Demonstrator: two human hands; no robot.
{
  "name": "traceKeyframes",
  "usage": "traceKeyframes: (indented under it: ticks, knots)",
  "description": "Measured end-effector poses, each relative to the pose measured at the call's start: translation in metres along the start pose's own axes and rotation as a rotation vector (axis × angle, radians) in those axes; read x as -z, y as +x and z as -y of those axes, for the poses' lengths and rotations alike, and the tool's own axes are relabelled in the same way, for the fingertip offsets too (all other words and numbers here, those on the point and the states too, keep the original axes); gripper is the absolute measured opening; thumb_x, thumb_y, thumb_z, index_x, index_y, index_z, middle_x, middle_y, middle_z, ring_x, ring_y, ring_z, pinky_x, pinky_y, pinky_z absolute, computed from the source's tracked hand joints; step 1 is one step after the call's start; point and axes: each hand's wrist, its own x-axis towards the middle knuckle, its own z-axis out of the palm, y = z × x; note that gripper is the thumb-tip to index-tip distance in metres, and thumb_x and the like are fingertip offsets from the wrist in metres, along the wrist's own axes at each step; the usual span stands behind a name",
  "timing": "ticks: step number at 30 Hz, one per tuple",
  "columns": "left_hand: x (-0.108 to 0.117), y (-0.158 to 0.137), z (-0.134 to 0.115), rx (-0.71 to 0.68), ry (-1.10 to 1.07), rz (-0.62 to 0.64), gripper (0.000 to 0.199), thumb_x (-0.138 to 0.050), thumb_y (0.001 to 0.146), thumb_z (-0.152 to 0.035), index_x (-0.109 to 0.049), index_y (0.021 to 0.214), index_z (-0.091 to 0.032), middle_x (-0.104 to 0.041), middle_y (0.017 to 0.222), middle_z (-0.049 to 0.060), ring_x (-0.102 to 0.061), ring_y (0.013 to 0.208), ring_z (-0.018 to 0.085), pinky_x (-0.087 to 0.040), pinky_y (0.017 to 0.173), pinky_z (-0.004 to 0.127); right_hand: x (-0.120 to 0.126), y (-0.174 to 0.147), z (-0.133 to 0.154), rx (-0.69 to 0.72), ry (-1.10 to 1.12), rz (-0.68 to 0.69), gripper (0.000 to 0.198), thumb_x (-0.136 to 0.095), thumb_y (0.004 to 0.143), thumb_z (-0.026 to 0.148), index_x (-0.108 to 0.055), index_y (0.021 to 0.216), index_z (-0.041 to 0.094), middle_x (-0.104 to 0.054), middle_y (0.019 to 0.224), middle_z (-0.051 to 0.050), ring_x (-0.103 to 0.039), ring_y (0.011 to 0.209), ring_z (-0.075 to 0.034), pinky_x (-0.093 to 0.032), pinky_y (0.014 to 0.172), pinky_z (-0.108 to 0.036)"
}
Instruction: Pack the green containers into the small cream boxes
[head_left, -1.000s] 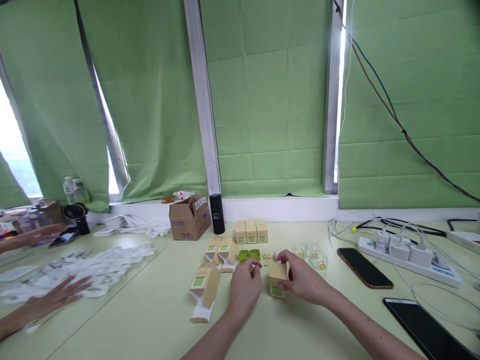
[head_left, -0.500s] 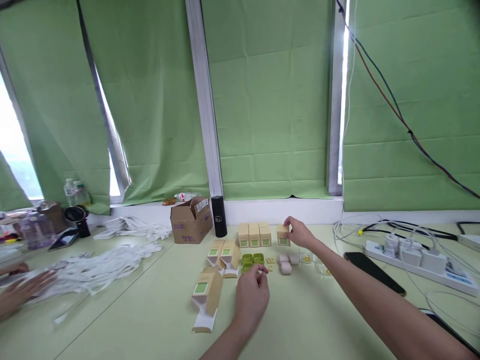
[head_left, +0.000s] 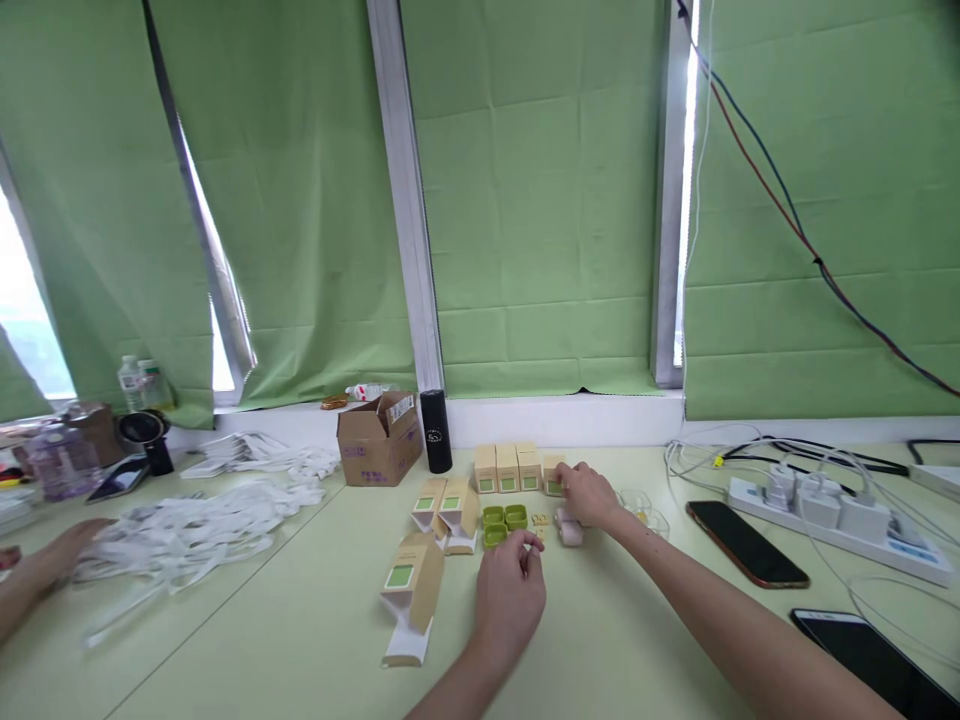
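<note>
My right hand [head_left: 590, 494] has its fingers closed on the side of a small tan box [head_left: 553, 476], which stands at the right end of a row of similar boxes [head_left: 508, 470]. My left hand [head_left: 512, 590] is closed in a pinch above the table, just nearer than the green square cups [head_left: 496, 534]; whatever is between its fingertips is hidden. Small yellow pieces [head_left: 539, 520] and pinkish-white rolls [head_left: 570, 528] lie between the two hands. To the left, tan boxes with unfolded white flaps [head_left: 418, 585] lie on the table. Clear containers [head_left: 643, 512] sit beyond my right wrist.
A cardboard carton [head_left: 380, 440] and a black cylinder [head_left: 436, 432] stand at the back. On the right are a phone [head_left: 746, 543], a second phone [head_left: 862, 655] and a power strip [head_left: 840, 520] with cables. Another person's hand [head_left: 64, 555] touches white straps [head_left: 202, 530] at left.
My right hand has brought the small box left and set it against the end of the row. My left hand stays pinched in nearly the same place. The view has shifted slightly.
</note>
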Motion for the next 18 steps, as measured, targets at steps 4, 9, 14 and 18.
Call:
traceKeyframes:
  ticks: [4, 9, 14, 18]
  knots:
    - [-0.001, 0.0, 0.001, -0.005, 0.012, 0.004, 0.02, -0.05, 0.091, -0.012, -0.068, 0.091, -0.02, -0.057, 0.062, -0.002, -0.052, 0.059, 0.015, -0.03, 0.06, 0.026, 0.0, 0.001, 0.007, 0.01, -0.089, 0.013, 0.028, -0.059, 0.093, 0.015, -0.066, 0.118, 0.026, -0.065, 0.111, -0.011, -0.062, 0.111, -0.029, -0.042, 0.092, -0.04]
    - [0.0, 0.0, 0.001, 0.0, 0.039, 0.01, 0.021, -0.05, 0.091, -0.012, -0.069, 0.092, -0.02, -0.06, 0.064, -0.002, -0.053, 0.06, 0.016, -0.031, 0.061, 0.026, 0.0, 0.018, 0.01, -0.015, -0.163, 0.025, 0.031, -0.063, 0.099, 0.034, -0.062, 0.127, 0.019, -0.064, 0.127, -0.009, -0.064, 0.112, -0.025, -0.054, 0.096, -0.047]
    - [0.0, -0.004, -0.005, -0.01, 0.095, 0.051, 0.022, -0.052, 0.088, -0.009, -0.071, 0.09, -0.02, -0.064, 0.07, 0.0, -0.058, 0.069, 0.017, -0.035, 0.066, 0.027, -0.005, 0.032, 0.01, -0.024, -0.195, 0.031, 0.035, -0.064, 0.099, 0.036, -0.061, 0.129, 0.019, -0.063, 0.131, -0.009, -0.066, 0.11, -0.024, -0.057, 0.093, -0.045]
    - [-0.004, -0.008, -0.005, -0.064, 0.151, 0.091, 0.021, -0.052, 0.087, -0.011, -0.071, 0.088, -0.021, -0.068, 0.076, 0.002, -0.061, 0.077, 0.019, -0.039, 0.072, 0.028, -0.009, 0.038, 0.011, -0.022, -0.199, 0.028, 0.035, -0.064, 0.099, 0.036, -0.06, 0.129, 0.018, -0.063, 0.13, -0.009, -0.066, 0.109, -0.024, -0.057, 0.092, -0.045]
